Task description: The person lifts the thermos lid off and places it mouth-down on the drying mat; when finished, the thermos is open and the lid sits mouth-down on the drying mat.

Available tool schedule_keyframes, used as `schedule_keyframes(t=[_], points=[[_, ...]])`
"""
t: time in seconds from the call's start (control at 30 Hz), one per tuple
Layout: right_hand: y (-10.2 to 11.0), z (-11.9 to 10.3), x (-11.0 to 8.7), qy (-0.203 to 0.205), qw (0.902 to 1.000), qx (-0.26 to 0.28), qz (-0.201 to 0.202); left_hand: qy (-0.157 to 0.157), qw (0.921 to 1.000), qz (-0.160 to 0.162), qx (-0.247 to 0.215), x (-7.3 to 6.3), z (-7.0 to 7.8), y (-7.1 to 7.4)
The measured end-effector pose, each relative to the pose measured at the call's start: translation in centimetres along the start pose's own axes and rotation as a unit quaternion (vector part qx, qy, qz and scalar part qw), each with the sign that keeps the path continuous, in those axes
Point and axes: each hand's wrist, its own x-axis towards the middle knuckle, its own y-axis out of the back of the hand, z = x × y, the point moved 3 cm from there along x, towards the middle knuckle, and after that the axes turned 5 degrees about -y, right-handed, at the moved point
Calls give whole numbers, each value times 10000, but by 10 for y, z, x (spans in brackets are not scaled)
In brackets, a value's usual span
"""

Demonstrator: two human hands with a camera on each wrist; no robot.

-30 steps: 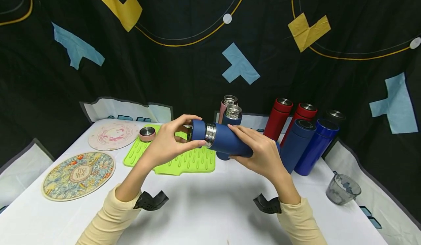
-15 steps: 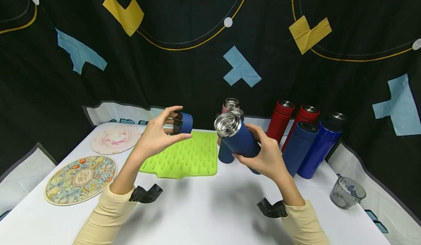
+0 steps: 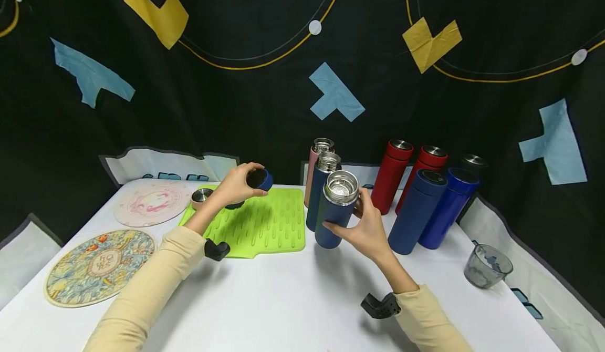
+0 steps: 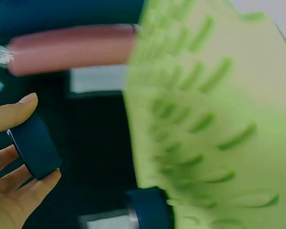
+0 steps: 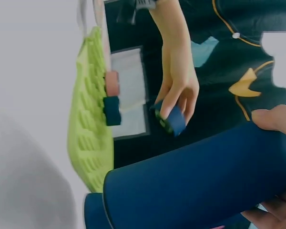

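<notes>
My left hand (image 3: 238, 185) pinches a dark blue bottle lid (image 3: 263, 180) above the green mat. In the left wrist view, the thumb and fingers hold that lid (image 4: 35, 145) by its sides. My right hand (image 3: 366, 228) grips an uncapped blue thermos (image 3: 333, 213) around its body. The thermos stands nearly upright, its steel mouth (image 3: 341, 185) tipped towards me, with a strainer showing inside. Right behind it are an open dark blue thermos (image 3: 314, 213) and an open pink thermos (image 3: 312, 171). Another dark blue lid (image 4: 152, 210) lies on the mat, mostly hidden by my left hand in the head view.
The green ridged mat (image 3: 279, 231) carries a pink lid (image 3: 200, 196) at its left. Two round coasters, one pink (image 3: 153, 203) and one floral (image 3: 101, 268), lie further left. Capped red (image 3: 391, 176) and blue bottles (image 3: 417, 213) stand at right, near a glass cup (image 3: 488, 267).
The lid came off the thermos. My left hand carried it left, then lowered it over the mat. My right hand turned the thermos from lying sideways to nearly upright and lowered it.
</notes>
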Motion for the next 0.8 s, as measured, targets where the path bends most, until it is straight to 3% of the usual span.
schedule_keyframes(t=[0.23, 0.33, 0.53, 0.67, 0.8], points=[[-15, 15, -1, -405, 9987, 307, 18, 216, 9987, -397, 215, 18, -32, -33], [-17, 5, -3, -642, 9971, 412, 27, 402, 9974, -527, 275, 21, -40, -44], [-18, -14, -4, -954, 9945, 428, 23, 752, 9942, -595, 478, 22, -47, -56], [-21, -7, -4, -1040, 9934, 474, 110, 820, 9927, -609, 645, 24, -49, -65], [-26, 17, -2, -1115, 9920, 569, 175, 868, 9910, -759, 673, 22, -47, -69]])
